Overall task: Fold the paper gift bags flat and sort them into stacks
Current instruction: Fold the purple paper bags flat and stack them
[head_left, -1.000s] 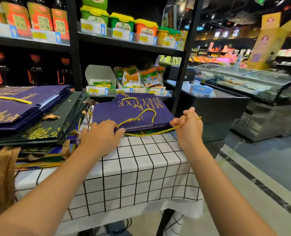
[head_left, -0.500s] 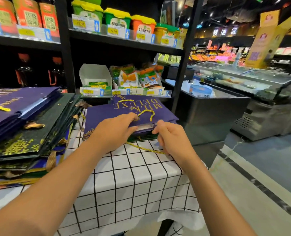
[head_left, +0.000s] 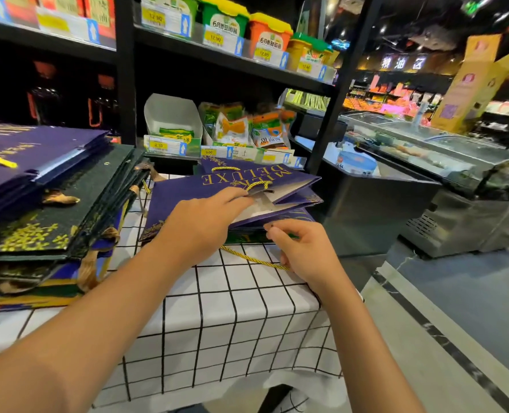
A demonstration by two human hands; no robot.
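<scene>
Counter point(head_left: 232, 323) with a white black-grid cloth fills the lower centre of the frame. Behind it, a black shop shelf point(head_left: 232, 59) with tubs and snack packs across the top; a steel freezer cabinet point(head_left: 426, 180) at right.

Tall stack of flat dark green and purple paper gift bags point(head_left: 53, 210) sits at the left edge of the counter, somewhat skewed, with ribbon handles sticking out.

Purple paper gift bag with gold "MILK DELUXE" print point(head_left: 217, 189) lies centre frame on a lower pile of flat bags. It is nearly flat, but its mouth, facing right, gapes and shows the white inside. A dark green edge of a flat bag point(head_left: 247, 238) shows under it.

Left hand point(head_left: 199, 225) rests on top of the purple bag, fingers reaching to the mouth edge by the upper gold cord handle point(head_left: 259, 184). They look to press or pinch the top panel there; the exact hold cannot be told.

Right hand point(head_left: 303, 251) sits at the near edge of the bag, fingers curled and narrow, apparently pinching the lower gold cord handle point(head_left: 247, 257), which trails across the cloth.

Step in hand, judged: final flattening of this bag, handling the loose cord. The next move likely calls for tucking the cord into or against the mouth, pressing the top panel down so the gap closes, and squaring the bag on its pile. Risk: the cord snags or the gusset pops open.
</scene>
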